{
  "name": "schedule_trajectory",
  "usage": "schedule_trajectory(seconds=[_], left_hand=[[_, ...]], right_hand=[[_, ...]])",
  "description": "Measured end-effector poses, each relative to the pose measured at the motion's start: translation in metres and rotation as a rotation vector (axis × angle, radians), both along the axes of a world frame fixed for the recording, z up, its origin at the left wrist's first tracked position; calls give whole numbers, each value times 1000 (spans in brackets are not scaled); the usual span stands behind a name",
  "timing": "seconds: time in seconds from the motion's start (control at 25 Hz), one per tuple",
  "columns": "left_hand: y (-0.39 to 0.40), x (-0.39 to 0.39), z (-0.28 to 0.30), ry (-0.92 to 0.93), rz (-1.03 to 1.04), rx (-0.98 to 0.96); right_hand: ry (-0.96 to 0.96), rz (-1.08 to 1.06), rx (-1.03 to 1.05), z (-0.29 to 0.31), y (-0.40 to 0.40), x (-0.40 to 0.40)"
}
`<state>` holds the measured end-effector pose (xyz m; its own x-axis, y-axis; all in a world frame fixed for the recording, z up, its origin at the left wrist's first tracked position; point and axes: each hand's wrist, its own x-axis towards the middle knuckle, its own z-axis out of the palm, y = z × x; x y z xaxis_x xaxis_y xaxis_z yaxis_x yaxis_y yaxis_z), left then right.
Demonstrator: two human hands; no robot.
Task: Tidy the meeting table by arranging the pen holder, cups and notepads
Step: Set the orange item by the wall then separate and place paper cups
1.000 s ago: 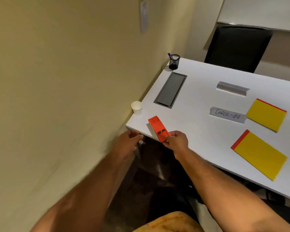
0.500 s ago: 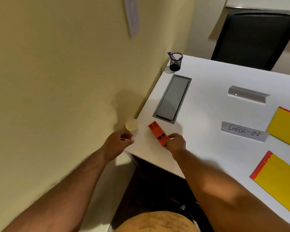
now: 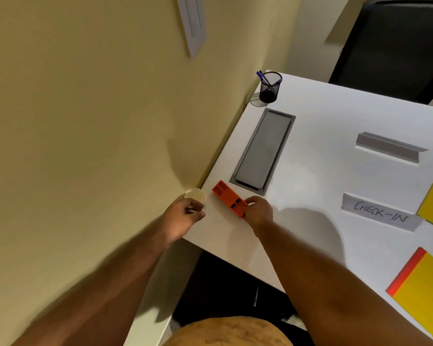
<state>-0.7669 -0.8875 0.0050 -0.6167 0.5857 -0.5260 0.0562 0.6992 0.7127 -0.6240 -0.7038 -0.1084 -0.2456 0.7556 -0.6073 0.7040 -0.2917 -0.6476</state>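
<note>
Orange plastic stands out at the near corner of the white table (image 3: 323,136): a small rectangular orange pen holder (image 3: 229,201) with open compartments, lying on the tabletop just beside the grey recessed cable hatch (image 3: 263,148). The right hand (image 3: 259,214) pinches its near end, fingers curled tight on the plastic. The left hand (image 3: 185,216) wraps a small off-white paper cup (image 3: 195,196) at the table's very corner against the beige wall (image 3: 85,121), fingers closed around its side below the rim; whether the cup sits on the table or is just lifted cannot be told.

The step in hand appears to be gathering the small items, with both hands gripping at once. A black mesh pen cup (image 3: 270,86) with blue pens stands well apart at the far corner. Two yellow notepads with red bindings (image 3: 425,295) lie to the right, one near the grey "CHECK-IN" sign (image 3: 380,214), with a grey angled name-plate holder (image 3: 390,148) beyond it.

The next move likely calls for carrying the cup inward from the edge, keeping it upright, and sliding or lifting the orange holder to a squared position, probably parallel to the hatch. The notepads seem not yet aligned.
</note>
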Motion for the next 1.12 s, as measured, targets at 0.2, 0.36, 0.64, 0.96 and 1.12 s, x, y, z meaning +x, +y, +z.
schedule_trajectory(seconds=[0.2, 0.36, 0.64, 0.96, 1.12], left_hand=[[13, -8, -4, -29, 9, -2], [12, -14, -8, -25, 29, 39], [9, -23, -13, 12, 35, 43], [6, -24, -17, -1, 42, 55], [6, -23, -12, -3, 53, 66]], right_hand=[[8, 84, 77, 2, 21, -24], [42, 152, 107, 5, 34, -43], [-38, 420, 178, -4, 21, -41], [-138, 664, 484, -1, 15, -54], [-257, 876, 739, 17, 52, -74]])
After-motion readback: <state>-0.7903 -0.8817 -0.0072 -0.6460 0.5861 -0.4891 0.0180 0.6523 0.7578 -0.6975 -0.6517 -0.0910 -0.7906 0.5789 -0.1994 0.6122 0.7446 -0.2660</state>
